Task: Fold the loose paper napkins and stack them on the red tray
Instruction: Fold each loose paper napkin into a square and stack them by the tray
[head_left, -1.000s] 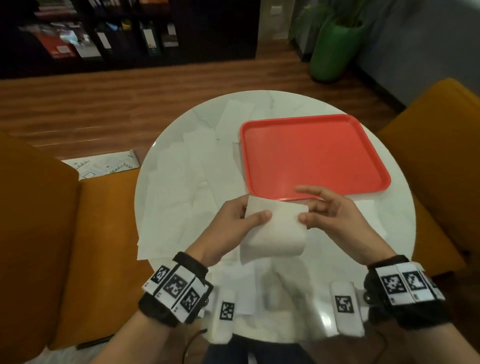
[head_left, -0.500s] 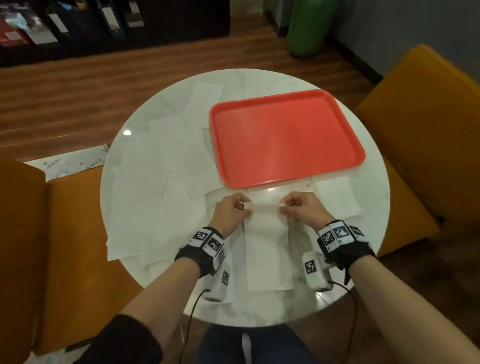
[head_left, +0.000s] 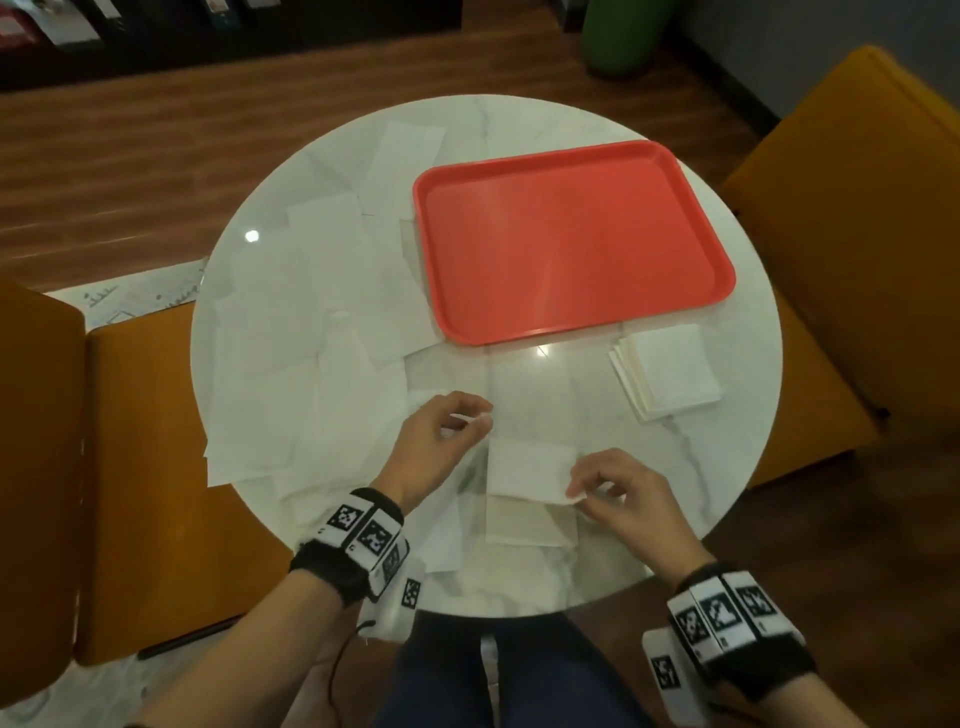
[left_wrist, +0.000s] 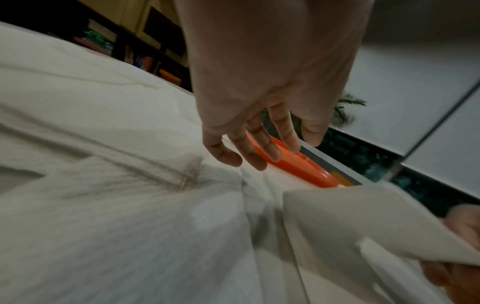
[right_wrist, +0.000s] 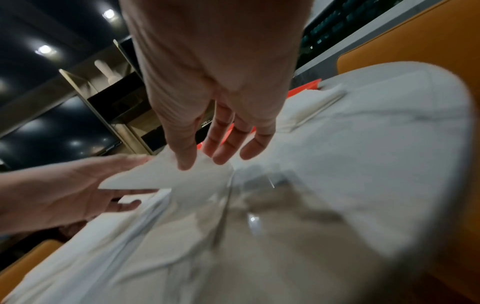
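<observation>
**Q:** How many of each thing were on the round white marble table (head_left: 519, 130)?

**A:** One flat red plastic tray (head_left: 571, 239), bare inside, on the far right part. One small stack of folded white paper squares (head_left: 667, 376) lay on the marble just beside the tray's near right corner, not on it. I couldn't count its layers. The loose white paper napkins (head_left: 311, 364) overlapped across the left half, too tangled to count; one ran under the tray's left edge.

**Q:** And your hands?

**A:** Both were on one half-folded white napkin (head_left: 530, 467) at the near edge, between me and the tray. My left hand (head_left: 441, 441) pinched its far left corner between thumb and forefinger, the other fingers loosely curled. My right hand (head_left: 618, 499) pinched the near right corner the same way. In the right wrist view that napkin (right_wrist: 166, 174) was lifted off the table, my thumb on top of it.

**Q:** Anything around or in the way?

**A:** Another flat napkin (head_left: 530, 525) lay directly beneath. Three mustard-orange upholstered chairs (head_left: 857, 234) ringed the table, and a green pot (head_left: 623, 36) stood on the wooden floor (head_left: 156, 156) beyond. Nothing lay between my hands and the tray.
</observation>
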